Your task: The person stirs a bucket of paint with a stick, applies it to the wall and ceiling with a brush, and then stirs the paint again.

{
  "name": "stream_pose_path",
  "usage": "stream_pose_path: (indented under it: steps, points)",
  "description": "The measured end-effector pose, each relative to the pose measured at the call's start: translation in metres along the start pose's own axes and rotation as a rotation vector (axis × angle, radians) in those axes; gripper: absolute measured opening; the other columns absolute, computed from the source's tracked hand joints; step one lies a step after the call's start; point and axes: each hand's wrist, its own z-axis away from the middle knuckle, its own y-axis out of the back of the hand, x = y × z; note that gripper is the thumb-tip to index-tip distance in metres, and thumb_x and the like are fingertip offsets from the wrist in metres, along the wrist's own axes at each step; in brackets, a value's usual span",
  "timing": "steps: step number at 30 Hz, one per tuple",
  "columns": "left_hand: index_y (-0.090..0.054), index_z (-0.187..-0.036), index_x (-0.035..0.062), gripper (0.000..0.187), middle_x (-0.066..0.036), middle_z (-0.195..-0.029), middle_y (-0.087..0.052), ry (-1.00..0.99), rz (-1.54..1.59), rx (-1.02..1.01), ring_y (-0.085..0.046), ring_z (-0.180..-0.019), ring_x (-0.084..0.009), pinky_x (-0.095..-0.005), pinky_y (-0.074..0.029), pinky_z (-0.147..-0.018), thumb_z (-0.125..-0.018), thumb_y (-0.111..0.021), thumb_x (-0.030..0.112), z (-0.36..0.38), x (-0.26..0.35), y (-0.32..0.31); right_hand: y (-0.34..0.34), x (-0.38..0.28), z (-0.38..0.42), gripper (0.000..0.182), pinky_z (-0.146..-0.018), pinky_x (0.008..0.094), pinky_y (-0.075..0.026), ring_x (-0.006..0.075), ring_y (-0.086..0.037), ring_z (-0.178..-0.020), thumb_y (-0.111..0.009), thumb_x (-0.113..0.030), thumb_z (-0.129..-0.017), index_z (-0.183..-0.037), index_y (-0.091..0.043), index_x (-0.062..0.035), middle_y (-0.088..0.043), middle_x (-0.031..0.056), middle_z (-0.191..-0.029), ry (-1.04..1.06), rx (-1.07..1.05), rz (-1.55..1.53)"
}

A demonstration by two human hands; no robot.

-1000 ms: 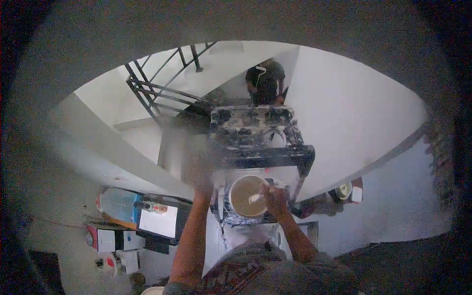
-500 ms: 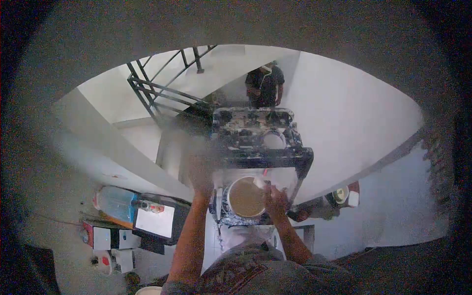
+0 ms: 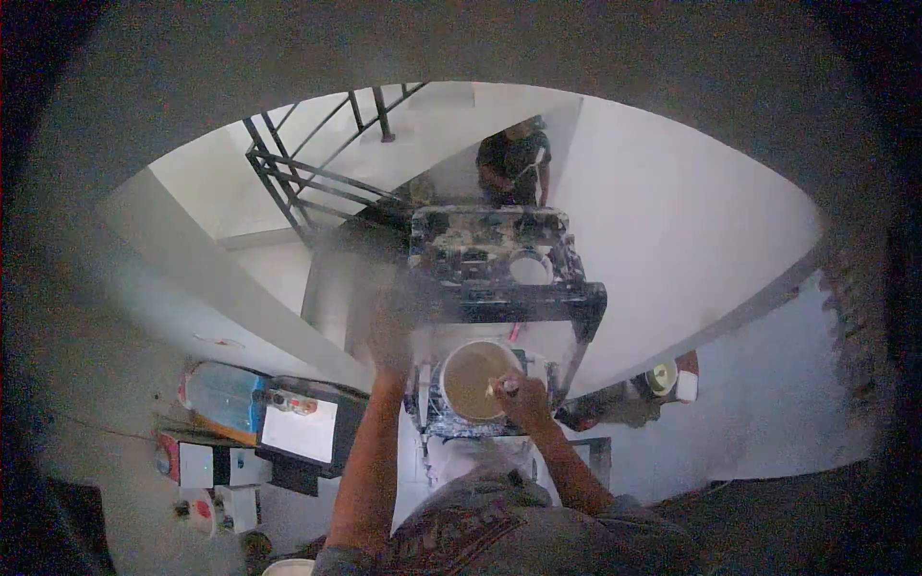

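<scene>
A round bucket [image 3: 466, 381] of tan, paint-like liquid stands on the lower platform of a paint-spattered ladder [image 3: 567, 305]. Over the bucket's right rim, my right hand [image 3: 521, 403] is closed round a small pale tool whose end points at the liquid; I cannot make out the tool's kind. My left hand [image 3: 389, 331] is raised left of the bucket, beside the ladder, and a blur hides its fingers. Higher up, a white round container [image 3: 530, 269] sits on the ladder's spattered top.
Beyond the ladder stands a person [image 3: 514, 168] in dark clothes, holding a pale object. A black railing [image 3: 317, 178] is at upper left, a white wall [image 3: 691, 230] at right. Boxes [image 3: 197, 461] and a blue-and-clear container [image 3: 223, 396] lie lower left.
My right hand has moved left, over the bucket's rim, with the pale tool. The person beyond the ladder has shifted the pale object lower. My left hand stays about where it was.
</scene>
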Motion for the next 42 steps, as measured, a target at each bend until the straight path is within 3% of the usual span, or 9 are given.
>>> stream_pose_path:
  steps: [6,8,13,20,26,28,31,39,42]
  points:
    - [-0.049,-0.1,0.0059,0.049,-0.002,-0.077,-0.055,-0.173,-0.326,0.087,-0.061,-0.066,-0.0097,-0.0244,-0.054,-0.054,-0.096,-0.042,0.054,0.0,-0.041,0.011,0.007,-0.006,-0.01,0.029,-0.064,0.0404,-0.054,0.0341,-0.068,-0.072,-0.066,-0.034,-0.083,-0.087,-0.068,-0.0046,-0.068,0.0173,-0.076,0.03,-0.043,-0.003]
    - [-0.049,-0.102,0.0062,0.049,-0.002,-0.078,-0.055,0.084,0.165,0.114,-0.06,-0.065,-0.0092,-0.0251,-0.054,-0.055,-0.095,-0.043,0.055,-0.001,-0.03,0.006,0.009,-0.004,-0.013,0.029,-0.065,0.0406,-0.054,0.0347,-0.068,-0.073,-0.065,-0.032,-0.083,-0.088,-0.067,-0.0036,-0.068,0.0184,-0.077,0.026,-0.046,-0.002]
    - [-0.049,-0.103,0.0065,0.048,-0.001,-0.079,-0.054,-0.079,-0.262,0.075,-0.058,-0.066,-0.0085,-0.0252,-0.052,-0.056,-0.095,-0.043,0.053,0.003,-0.034,0.013,0.011,-0.002,-0.021,0.058,-0.071,0.0465,-0.05,0.039,-0.064,-0.073,-0.039,-0.051,-0.092,-0.085,-0.066,0.0003,-0.064,0.0221,-0.073,0.109,-0.211,0.056]
    - [-0.049,-0.102,0.0072,0.042,-0.001,-0.081,-0.054,-0.173,-0.343,0.075,-0.058,-0.068,-0.0087,-0.0256,-0.052,-0.055,-0.097,-0.043,0.049,-0.001,-0.028,0.01,0.021,-0.022,-0.016,0.052,-0.065,0.0492,-0.047,0.041,-0.06,-0.068,-0.039,-0.046,-0.094,-0.078,-0.062,-0.0014,-0.06,0.0219,-0.07,0.025,-0.133,-0.044]
    - [-0.049,-0.1,0.0067,0.043,-0.001,-0.079,-0.053,-0.166,-0.403,0.018,-0.058,-0.07,-0.0099,-0.0261,-0.052,-0.053,-0.097,-0.041,0.049,-0.008,-0.03,0.013,0.015,0.025,-0.045,0.023,-0.061,0.0471,-0.05,0.036,-0.063,-0.064,-0.058,-0.022,-0.087,-0.081,-0.063,0.0002,-0.061,0.0203,-0.066,0.488,-0.413,0.453]
    - [-0.049,-0.099,0.0063,0.044,-0.001,-0.078,-0.052,-0.188,-0.422,0.034,-0.057,-0.068,-0.0103,-0.0263,-0.052,-0.054,-0.097,-0.041,0.049,-0.009,-0.025,0.012,0.014,0.01,-0.068,0.021,-0.054,0.0479,-0.047,0.0376,-0.06,-0.058,-0.059,-0.019,-0.086,-0.081,-0.06,0.0006,-0.058,0.021,-0.063,0.173,0.229,0.159]
    - [-0.05,-0.099,0.0057,0.046,-0.001,-0.079,-0.051,-0.134,-0.339,0.072,-0.056,-0.067,-0.0109,-0.0269,-0.052,-0.058,-0.097,-0.041,0.051,0.001,-0.018,0.005,0.005,0.011,-0.083,0.023,-0.051,0.0492,-0.045,0.0399,-0.06,-0.059,-0.057,-0.021,-0.087,-0.084,-0.058,0.002,-0.057,0.0217,-0.063,0.27,0.343,0.178]
    - [-0.051,-0.1,0.0062,0.05,-0.002,-0.08,-0.053,-0.234,-0.433,-0.003,-0.058,-0.069,-0.0116,-0.0256,-0.052,-0.059,-0.095,-0.041,0.055,-0.002,-0.012,0.005,-0.004,-0.008,-0.029,0.04,-0.056,0.0493,-0.045,0.0419,-0.055,-0.055,-0.051,-0.035,-0.09,-0.099,-0.061,0.003,-0.06,0.0213,-0.067,0.087,0.21,0.044]
    - [-0.05,-0.1,0.0065,0.048,-0.002,-0.08,-0.053,0.023,-0.078,0.068,-0.058,-0.067,-0.0108,-0.0253,-0.051,-0.057,-0.095,-0.043,0.054,0.002,-0.013,0.003,0.003,-0.022,-0.016,0.038,-0.059,0.048,-0.047,0.0417,-0.058,-0.058,-0.051,-0.035,-0.09,-0.097,-0.064,0.0003,-0.062,0.0219,-0.069,0.121,0.152,0.031]
